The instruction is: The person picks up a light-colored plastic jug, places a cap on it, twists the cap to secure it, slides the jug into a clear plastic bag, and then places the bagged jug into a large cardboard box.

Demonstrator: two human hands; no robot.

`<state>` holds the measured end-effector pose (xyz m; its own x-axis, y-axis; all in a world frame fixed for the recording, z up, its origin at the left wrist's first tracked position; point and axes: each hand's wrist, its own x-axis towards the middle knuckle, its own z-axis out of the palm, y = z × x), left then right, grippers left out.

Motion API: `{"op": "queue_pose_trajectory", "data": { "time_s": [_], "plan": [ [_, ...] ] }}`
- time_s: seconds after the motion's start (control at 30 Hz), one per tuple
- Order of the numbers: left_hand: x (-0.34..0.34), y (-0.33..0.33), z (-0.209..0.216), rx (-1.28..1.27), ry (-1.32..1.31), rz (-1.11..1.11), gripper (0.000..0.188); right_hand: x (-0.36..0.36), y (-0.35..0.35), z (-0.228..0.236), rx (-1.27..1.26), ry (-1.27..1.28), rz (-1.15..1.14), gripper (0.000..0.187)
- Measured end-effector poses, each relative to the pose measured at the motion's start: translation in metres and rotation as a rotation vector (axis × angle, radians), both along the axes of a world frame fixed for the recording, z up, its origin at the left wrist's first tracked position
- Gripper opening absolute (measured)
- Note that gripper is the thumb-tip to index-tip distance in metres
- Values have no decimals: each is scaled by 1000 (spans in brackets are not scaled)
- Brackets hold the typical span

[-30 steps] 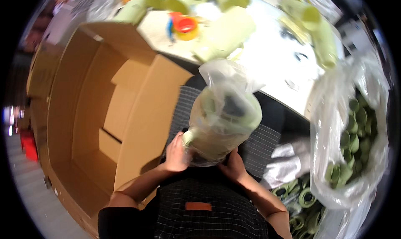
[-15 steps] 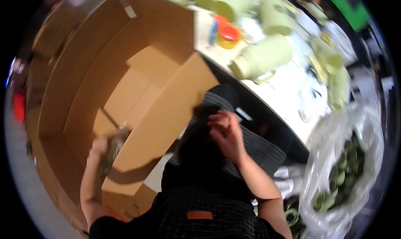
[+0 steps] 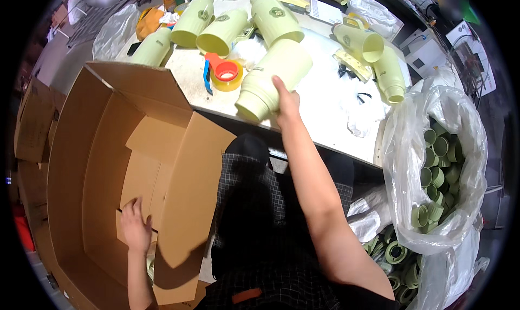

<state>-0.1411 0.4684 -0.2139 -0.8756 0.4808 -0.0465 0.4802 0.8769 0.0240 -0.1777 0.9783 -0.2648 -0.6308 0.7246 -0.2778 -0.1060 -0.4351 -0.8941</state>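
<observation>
"What was the right hand doing?"

"The right hand (image 3: 287, 101) had hold of a pale green flask (image 3: 284, 60) that lay on its side on the white table (image 3: 330, 115). The thumb rested along its flank; the fingers curled out of sight, so I could not tell how hard they pressed or whether they took in a handle."

"And the left?"

"Below that grip and to its left, the left hand (image 3: 135, 228) was inside a large cardboard box (image 3: 189, 191), thumb well apart from loosely bent fingers, nothing visible in it. Beside its wrist, a pale green thing (image 3: 150, 266) was half hidden; I could not make it out."

"How would the flask handle?"

"Stiff, I judged, and light for its bulk if it was hollow. Its smooth, round side looked likely to roll or slip, and its finish to scuff. I would have grasped it around the body near the shoulder, about where the right hand was, with 1 palm under the wide end for lifting."

"How did it look?"

"A plain cylinder, its wide end beyond the grip, narrowing in steps to a neck left of the thumb, near the table's edge. A small dark mark showed by the shoulder. Left of the grip sat a red tape dispenser (image 3: 225, 70); farther beyond, 4 similar flasks (image 3: 276, 23); well to the right, a clear plastic sack (image 3: 398, 201) of green cups (image 3: 439, 174)."
</observation>
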Motion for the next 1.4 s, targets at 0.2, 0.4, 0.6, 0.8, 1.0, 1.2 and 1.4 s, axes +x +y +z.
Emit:
{"op": "queue_pose_trajectory", "data": {
  "time_s": [0.2, 0.4, 0.6, 0.8, 1.0, 1.2, 1.4],
  "plan": [
    [-8, 189, 7, 983, -241, -230, 64, 180, -36, 25, -772, 565, 343, 73],
    [21, 266, -35, 1264, -1245, -158, 45, 305, -57, -74, -665, -9, 356, 46],
    [44, 232, -18, 822, -1419, -125, 36, 426, 119, 81, 652, -663, -641, 44],
    [58, 291, -1, 1095, -1336, 20, 46, 549, 344, 26, 120, -349, -1126, 80],
    [75, 349, -27, 1426, -1488, 327, 42, 558, 361, -26, 626, -619, -1263, 58],
    [85, 369, -28, 1405, -1536, 281, 43, 470, 172, 55, 128, 231, -728, 50],
    [89, 350, -14, 1354, -1492, 191, 39, 363, 37, 30, -107, 392, -101, 56]
  ]
}}
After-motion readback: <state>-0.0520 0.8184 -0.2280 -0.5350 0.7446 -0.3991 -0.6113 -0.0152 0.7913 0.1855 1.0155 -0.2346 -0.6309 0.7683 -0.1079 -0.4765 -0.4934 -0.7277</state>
